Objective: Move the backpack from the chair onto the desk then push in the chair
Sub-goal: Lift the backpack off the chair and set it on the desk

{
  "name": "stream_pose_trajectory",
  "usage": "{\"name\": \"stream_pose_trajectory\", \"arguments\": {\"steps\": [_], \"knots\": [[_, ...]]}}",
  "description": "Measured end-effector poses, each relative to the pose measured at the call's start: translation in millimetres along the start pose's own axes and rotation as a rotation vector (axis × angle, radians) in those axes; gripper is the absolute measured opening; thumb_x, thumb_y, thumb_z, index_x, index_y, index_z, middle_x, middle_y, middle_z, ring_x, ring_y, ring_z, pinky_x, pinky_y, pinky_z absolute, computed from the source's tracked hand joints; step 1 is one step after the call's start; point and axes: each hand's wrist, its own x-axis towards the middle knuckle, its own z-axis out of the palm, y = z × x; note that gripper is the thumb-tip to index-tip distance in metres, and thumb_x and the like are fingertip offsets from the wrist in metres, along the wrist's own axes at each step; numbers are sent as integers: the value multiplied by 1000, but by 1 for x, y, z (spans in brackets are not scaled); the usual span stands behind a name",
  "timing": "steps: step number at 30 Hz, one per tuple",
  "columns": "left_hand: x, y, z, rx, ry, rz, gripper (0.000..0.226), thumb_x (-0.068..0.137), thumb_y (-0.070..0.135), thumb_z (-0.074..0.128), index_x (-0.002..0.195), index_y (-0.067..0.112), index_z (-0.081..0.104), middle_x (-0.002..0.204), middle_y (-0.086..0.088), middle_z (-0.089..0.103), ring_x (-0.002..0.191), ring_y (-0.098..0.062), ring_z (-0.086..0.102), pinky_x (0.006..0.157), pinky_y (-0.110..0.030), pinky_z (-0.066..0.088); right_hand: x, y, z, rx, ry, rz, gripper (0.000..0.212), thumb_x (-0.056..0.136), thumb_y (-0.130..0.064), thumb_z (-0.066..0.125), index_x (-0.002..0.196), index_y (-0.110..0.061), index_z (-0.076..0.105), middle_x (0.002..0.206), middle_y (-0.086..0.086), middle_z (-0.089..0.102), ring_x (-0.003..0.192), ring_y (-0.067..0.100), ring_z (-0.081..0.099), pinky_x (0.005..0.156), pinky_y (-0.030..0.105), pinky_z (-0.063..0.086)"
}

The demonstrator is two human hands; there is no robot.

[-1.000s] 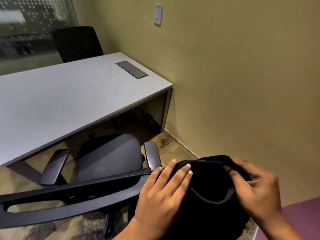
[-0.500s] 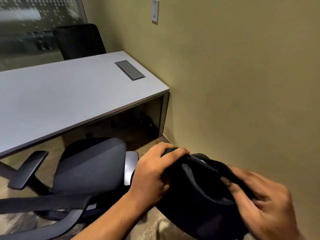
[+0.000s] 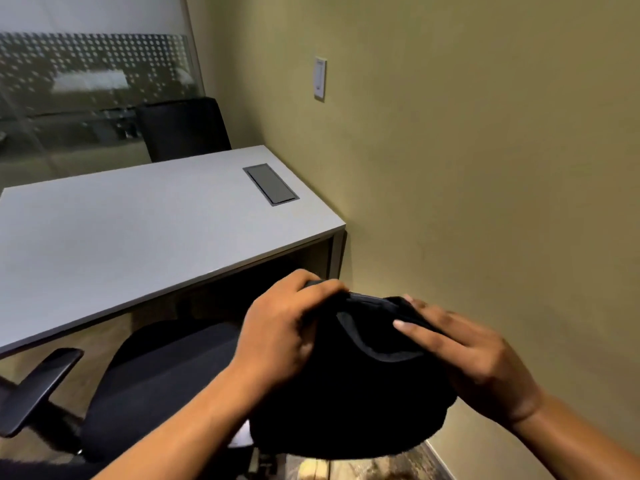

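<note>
A black backpack (image 3: 349,386) is up in the air, held by two hands. It is in front of the person, just to the right of the chair (image 3: 152,386) and lower than the top of the surface (image 3: 138,230). It does not touch the surface.

The left hand (image 3: 280,330) is curled tight around the top left edge of the backpack. Its fingers wrap over the black cloth. The right hand (image 3: 474,355) lies on the right side of the backpack with its fingers stretched out long and pressed on the cloth. How its thumb sits cannot be seen, so it is hard to tell how firm that hold is.

The chair is black and stands in front of the surface, pulled out from under it. One armrest (image 3: 38,386) sticks out at the left.

The surface is pale grey and flat. A small grey plate (image 3: 270,184) is set into it near the far right end. A second dark chair (image 3: 183,128) stands behind the surface, next to a glass wall (image 3: 93,98) with white dots. The yellow wall (image 3: 485,168) on the right has a white switch (image 3: 320,78) on it.
</note>
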Motion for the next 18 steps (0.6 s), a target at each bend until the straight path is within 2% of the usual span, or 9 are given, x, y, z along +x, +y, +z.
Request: {"name": "stream_pose_trajectory", "arguments": {"steps": [4,7,13,18], "knots": [[36,-56,13,12,7,-71,66,65,4,49,117,44,56,107,13,59,97,-13,61,74,-39,52,51,36,21,2,-49,-75,35,92,-5,50,124,-12,63,138,10,53,125,17,54,97,33,48],[63,-93,28,-17,12,-91,70,62,4,49,117,46,55,107,16,58,98,-10,60,75,-37,53,83,66,35,28,-79,-80,32,98,-10,43,122,-12,64,137,8,54,123,14,55,94,31,50],[112,-145,44,-25,-15,-99,64,68,11,54,120,47,53,110,20,56,99,-4,57,74,-31,52,132,115,53,89,-108,-63,31,99,-17,43,119,-16,66,139,2,54,118,12,58,85,29,52],[162,-169,52,60,-47,-118,53,75,20,48,119,49,49,113,21,56,96,-5,58,70,-34,53,169,154,66,77,-72,-48,34,99,-14,39,113,-13,70,134,3,57,114,10,60,85,27,53]]}}
